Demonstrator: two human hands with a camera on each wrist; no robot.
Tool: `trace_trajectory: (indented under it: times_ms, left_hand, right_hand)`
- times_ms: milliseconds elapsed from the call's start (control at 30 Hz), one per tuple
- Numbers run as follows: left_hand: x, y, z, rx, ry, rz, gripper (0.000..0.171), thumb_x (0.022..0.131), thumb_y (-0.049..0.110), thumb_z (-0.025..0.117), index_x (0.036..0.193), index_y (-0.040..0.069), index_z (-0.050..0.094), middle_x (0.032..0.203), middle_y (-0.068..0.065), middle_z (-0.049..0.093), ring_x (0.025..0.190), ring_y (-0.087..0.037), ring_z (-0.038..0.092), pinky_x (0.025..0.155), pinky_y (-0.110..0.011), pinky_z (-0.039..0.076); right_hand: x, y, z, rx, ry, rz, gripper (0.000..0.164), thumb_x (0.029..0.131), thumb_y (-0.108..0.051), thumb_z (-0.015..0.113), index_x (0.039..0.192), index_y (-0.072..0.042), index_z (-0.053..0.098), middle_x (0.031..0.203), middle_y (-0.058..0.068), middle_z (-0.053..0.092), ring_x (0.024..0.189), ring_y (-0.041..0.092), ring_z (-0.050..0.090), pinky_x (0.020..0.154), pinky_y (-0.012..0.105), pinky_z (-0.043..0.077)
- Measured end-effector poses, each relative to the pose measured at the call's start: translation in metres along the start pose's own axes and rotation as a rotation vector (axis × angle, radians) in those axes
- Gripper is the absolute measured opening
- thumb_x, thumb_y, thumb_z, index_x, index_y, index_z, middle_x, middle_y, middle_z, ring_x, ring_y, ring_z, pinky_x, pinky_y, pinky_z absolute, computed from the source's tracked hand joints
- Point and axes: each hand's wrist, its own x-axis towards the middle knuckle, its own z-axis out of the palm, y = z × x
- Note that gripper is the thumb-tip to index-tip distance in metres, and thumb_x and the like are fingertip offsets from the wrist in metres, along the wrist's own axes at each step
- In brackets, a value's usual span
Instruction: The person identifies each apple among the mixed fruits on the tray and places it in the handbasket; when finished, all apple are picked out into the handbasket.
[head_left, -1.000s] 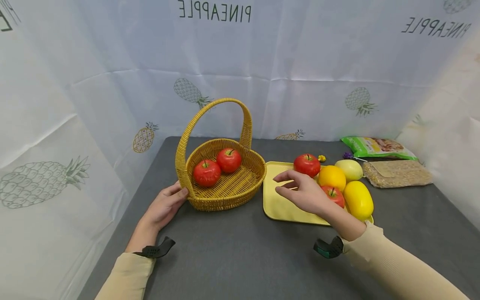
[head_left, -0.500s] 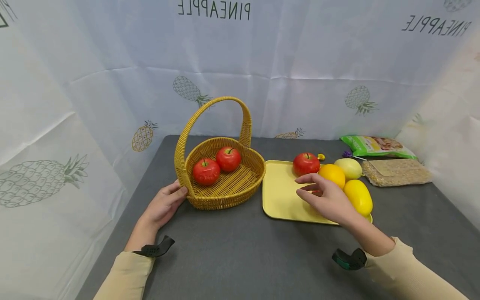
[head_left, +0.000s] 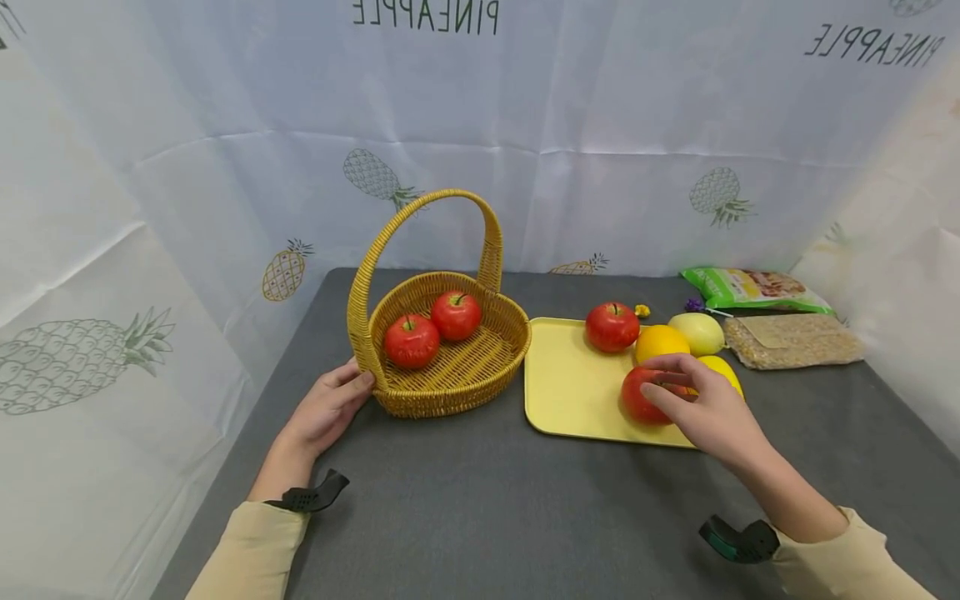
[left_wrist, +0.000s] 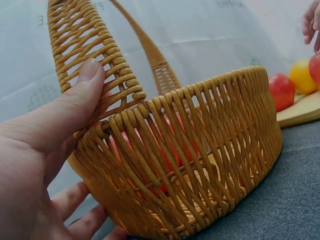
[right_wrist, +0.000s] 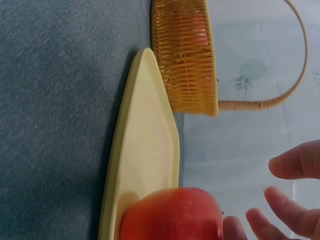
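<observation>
A woven wicker basket (head_left: 442, 404) with a tall arched handle stands on the table, two red apples (head_left: 412, 341) inside it. My left hand (head_left: 327, 414) holds it at the handle's base. In the left wrist view the thumb (left_wrist: 90, 82) lies on the handle, the other fingers along the outer wall. On the yellow tray (head_left: 570, 375), a red apple (head_left: 637, 398) sits under my right hand (head_left: 705, 408). Thumb and fingers are spread over that apple; the right wrist view shows the thumb raised off it, with nothing gripped.
Another red apple (head_left: 612, 327), an orange (head_left: 662, 343), a pale yellow fruit (head_left: 699, 333) and a yellow fruit (head_left: 722, 372) crowd the tray's right side. Behind them lie a green packet (head_left: 757, 289) and a bag of grain (head_left: 795, 342). A pineapple-print curtain (head_left: 600, 100) hangs at the back.
My right hand has moved right and down across the tray, from its bare left part to over the front apple. The left hand keeps its hold on the basket.
</observation>
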Motion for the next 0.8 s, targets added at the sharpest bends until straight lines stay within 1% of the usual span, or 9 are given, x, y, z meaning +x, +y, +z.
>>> trace_trajectory:
  times_ms: [133,233,400,533,633,700,800]
  left_hand:
    - [0.001,0.000,0.000,-0.007,0.003,0.003,0.027,0.109,0.014,0.054,0.122,0.026,0.075,0.170,-0.019,-0.003,0.155,-0.034,-0.009,0.107,-0.018,0.038]
    - [0.001,-0.001,0.000,-0.010,0.004,0.005,0.027,0.109,0.014,0.054,0.121,0.025,0.075,0.170,-0.019,-0.002,0.155,-0.034,-0.008,0.107,-0.018,0.039]
    - [0.001,-0.001,0.000,-0.012,0.009,0.000,0.027,0.109,0.013,0.053,0.123,0.023,0.074,0.170,-0.019,-0.001,0.155,-0.034,-0.006,0.107,-0.018,0.039]
    - [0.000,0.000,0.000,-0.009,0.007,0.000,0.028,0.110,0.014,0.053,0.127,0.021,0.073,0.170,-0.019,-0.001,0.155,-0.034,-0.006,0.108,-0.018,0.038]
    - [0.000,0.000,0.000,-0.007,0.003,0.005,0.028,0.110,0.014,0.053,0.127,0.021,0.073,0.170,-0.020,-0.001,0.155,-0.034,-0.006,0.108,-0.019,0.039]
    - [-0.001,0.000,0.000,-0.008,0.005,0.002,0.027,0.109,0.014,0.054,0.125,0.023,0.073,0.170,-0.020,-0.001,0.155,-0.034,-0.006,0.108,-0.019,0.039]
    - [-0.001,-0.001,0.000,0.000,0.006,-0.001,0.026,0.109,0.015,0.054,0.124,0.023,0.074,0.170,-0.020,-0.001,0.155,-0.034,-0.008,0.108,-0.018,0.038]
  right_hand:
    - [-0.003,0.005,-0.002,-0.028,0.040,0.025,0.054,0.101,-0.047,0.063,0.140,-0.010,0.055,0.145,0.021,0.050,0.131,0.045,0.047,0.091,0.054,0.053]
    - [-0.005,0.010,-0.003,-0.038,0.063,0.041,0.056,0.101,-0.048,0.063,0.141,-0.009,0.054,0.146,0.023,0.048,0.132,0.047,0.046,0.092,0.059,0.050]
    - [-0.005,0.018,-0.003,-0.072,0.081,0.052,0.061,0.100,-0.048,0.064,0.142,-0.005,0.050,0.145,0.025,0.048,0.131,0.049,0.045,0.091,0.061,0.050]
    - [-0.002,0.026,0.001,-0.138,0.062,0.019,0.069,0.099,-0.046,0.067,0.146,0.000,0.045,0.144,0.028,0.046,0.128,0.049,0.045,0.094,0.066,0.048]
    - [0.001,0.031,0.006,-0.171,0.043,-0.014,0.078,0.097,-0.045,0.070,0.149,0.004,0.039,0.140,0.029,0.047,0.122,0.047,0.048,0.093,0.065,0.049]
    - [0.003,0.033,0.010,-0.178,0.037,-0.024,0.084,0.097,-0.045,0.071,0.151,0.006,0.034,0.139,0.029,0.048,0.119,0.046,0.050,0.092,0.063,0.051]
    - [0.005,0.034,0.014,-0.186,0.045,-0.029,0.090,0.096,-0.046,0.071,0.154,0.008,0.028,0.139,0.030,0.047,0.117,0.046,0.050,0.091,0.063,0.052]
